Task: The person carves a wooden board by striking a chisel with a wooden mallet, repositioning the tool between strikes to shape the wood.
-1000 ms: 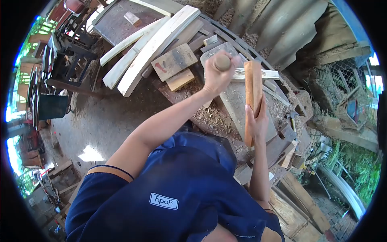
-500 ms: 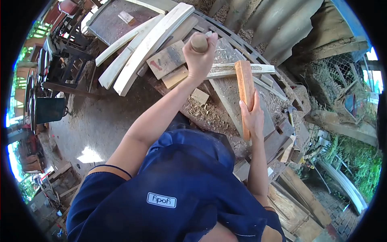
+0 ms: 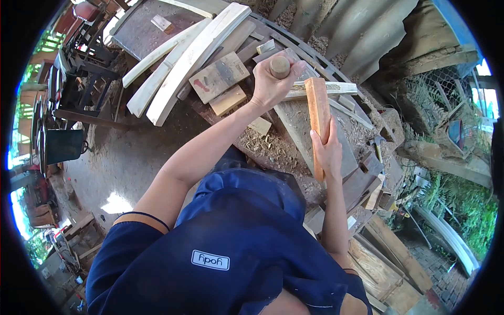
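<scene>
My left hand (image 3: 270, 86) is closed around a round wooden handle (image 3: 280, 67), seen end-on. Whatever lies beneath the handle is hidden by the fist. In my right hand (image 3: 329, 152) is a reddish-brown wooden strip (image 3: 316, 107), gripped near its lower half, its far end pointing away from me. The round handle is just left of the strip's far end. Below both hands, a pale wooden bar (image 3: 338, 88) lies across a flat grey board (image 3: 302, 123) on the workbench.
Long pale curved timbers (image 3: 197, 65) and wooden blocks (image 3: 220, 77) are piled at the left of the bench. Wood shavings (image 3: 270, 149) cover its near edge. A hammer (image 3: 377, 142) lies at the right. Corrugated sheets (image 3: 362, 31) stand behind.
My left hand has moved to the right and slightly nearer, bringing the round handle closer to the strip. My right hand and the strip have hardly moved.
</scene>
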A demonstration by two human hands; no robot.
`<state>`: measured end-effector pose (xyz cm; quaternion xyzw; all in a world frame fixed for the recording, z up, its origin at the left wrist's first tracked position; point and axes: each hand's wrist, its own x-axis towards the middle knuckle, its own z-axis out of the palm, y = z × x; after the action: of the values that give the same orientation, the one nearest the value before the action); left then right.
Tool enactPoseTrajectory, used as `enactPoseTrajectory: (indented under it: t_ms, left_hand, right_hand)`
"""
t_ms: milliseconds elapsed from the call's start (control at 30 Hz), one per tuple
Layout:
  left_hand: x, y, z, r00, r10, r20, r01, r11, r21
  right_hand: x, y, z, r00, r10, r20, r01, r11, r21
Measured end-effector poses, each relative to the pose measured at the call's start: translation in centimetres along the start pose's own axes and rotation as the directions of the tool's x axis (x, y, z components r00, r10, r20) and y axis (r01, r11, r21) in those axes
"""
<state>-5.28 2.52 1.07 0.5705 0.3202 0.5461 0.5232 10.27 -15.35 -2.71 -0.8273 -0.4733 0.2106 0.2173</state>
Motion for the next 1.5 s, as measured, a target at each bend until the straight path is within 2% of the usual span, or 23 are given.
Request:
enactPoseTrajectory:
  t_ms: [233,300,367,400,467,500,567,600,633,700,767,833,867,900,967,1033,1100,1133,1167,1233,1333,1400,1500]
  left_hand:
    - [-2.2,1.3,1.9,0.997,-0.008,0.078,0.005,0.999,0.036]
    - [-3.7,0.1,2.6,0.958,0.107,0.266,-0.137,0.986,0.098]
    - [-4.8,-0.2,3.4,0.944,0.173,0.282,-0.228,0.958,0.173]
    - [-5.2,-0.4,3.5,0.917,0.245,0.315,-0.326,0.916,0.234]
    - [-5.2,-0.8,3.6,0.924,0.232,0.304,-0.311,0.919,0.243]
    - [-5.1,-0.9,3.8,0.929,0.228,0.292,-0.304,0.919,0.25]
    - [-4.9,-0.4,3.7,0.935,0.187,0.301,-0.265,0.933,0.242]
    - [-4.9,-0.5,3.6,0.933,0.228,0.279,-0.29,0.935,0.206]
    - [-5.0,-0.6,3.7,0.929,0.266,0.256,-0.314,0.934,0.169]
    - [-4.8,-0.6,3.8,0.912,0.3,0.278,-0.362,0.909,0.205]
    - [-5.6,-0.8,3.2,0.906,0.295,0.304,-0.376,0.891,0.255]
    - [-5.6,-0.9,3.4,0.901,0.225,0.37,-0.338,0.9,0.277]
    - [-5.7,-0.7,3.5,0.916,0.147,0.374,-0.266,0.919,0.29]
    - [-5.4,-0.4,3.7,0.914,0.155,0.375,-0.272,0.92,0.283]
    - [-5.1,0.0,3.6,0.94,0.272,0.206,-0.307,0.937,0.165]
    - [-4.6,0.9,3.0,0.935,0.284,0.213,-0.326,0.925,0.197]
    - [-4.4,2.0,2.8,0.981,-0.032,0.193,0.001,0.987,0.162]
    - [-4.0,1.5,2.8,0.99,0.004,0.138,-0.021,0.992,0.121]
    - [-3.4,1.1,2.7,0.989,0.006,0.151,-0.023,0.994,0.11]
    - [-2.0,0.9,1.6,0.999,-0.043,-0.006,0.043,0.999,0.008]
    - [0.1,0.7,-0.6,0.973,-0.195,-0.126,0.173,0.971,-0.165]
    - [1.1,0.9,-1.8,0.97,-0.177,-0.169,0.142,0.97,-0.197]
    - [1.5,1.6,-2.4,0.971,-0.155,-0.181,0.124,0.977,-0.173]
  right_hand:
    - [0.4,0.9,-0.1,0.997,-0.076,-0.034,0.079,0.991,0.11]
    - [0.2,0.5,-0.6,0.988,-0.134,-0.071,0.145,0.971,0.189]
    - [-1.3,-2.2,-3.5,0.935,-0.129,-0.331,0.207,0.955,0.211]
    - [-2.4,-3.3,-4.5,0.938,-0.128,-0.321,0.203,0.955,0.214]
    - [-4.7,-4.7,-6.4,0.902,0.0,-0.431,0.333,0.634,0.698]
    - [-5.7,-3.6,-6.4,0.901,-0.002,-0.434,0.336,0.637,0.694]
    - [-6.7,-1.2,-5.7,0.827,-0.386,-0.409,0.561,0.608,0.561]
    - [-6.6,-5.7,-7.6,0.837,-0.438,-0.329,0.511,0.841,0.177]
    - [-6.9,-6.0,-7.4,0.833,-0.443,-0.331,0.515,0.839,0.175]
    - [-7.2,-6.2,-7.1,0.927,-0.302,-0.223,0.337,0.93,0.144]
    - [-8.2,-5.6,-7.0,0.908,-0.305,-0.286,0.368,0.908,0.201]
    - [-8.9,-3.3,-5.2,0.869,-0.173,-0.464,0.476,0.548,0.687]
    - [-8.7,-2.6,-5.1,0.818,-0.269,-0.509,0.54,0.667,0.514]
    - [-8.1,-3.5,-5.6,0.813,-0.272,-0.515,0.544,0.668,0.507]
    - [-6.9,-6.1,-6.9,0.914,-0.361,-0.184,0.39,0.906,0.164]
    - [-6.4,-6.1,-6.6,0.915,-0.354,-0.196,0.391,0.896,0.209]
    - [-5.5,-5.2,-5.5,0.95,-0.151,-0.275,0.271,0.835,0.479]
    - [-4.1,-4.4,-4.7,0.896,-0.275,-0.35,0.369,0.898,0.239]
    - [-3.2,-4.1,-4.5,0.894,-0.267,-0.36,0.363,0.903,0.232]
    - [-1.8,-4.5,-4.3,1.0,0.012,-0.013,-0.01,0.99,0.138]
    - [0.2,0.6,-0.3,0.998,-0.048,-0.031,0.051,0.994,0.094]
    - [0.5,1.5,0.6,0.993,-0.081,-0.082,0.079,0.996,-0.033]
    - [0.5,1.3,0.4,0.998,-0.044,-0.047,0.042,0.997,-0.059]
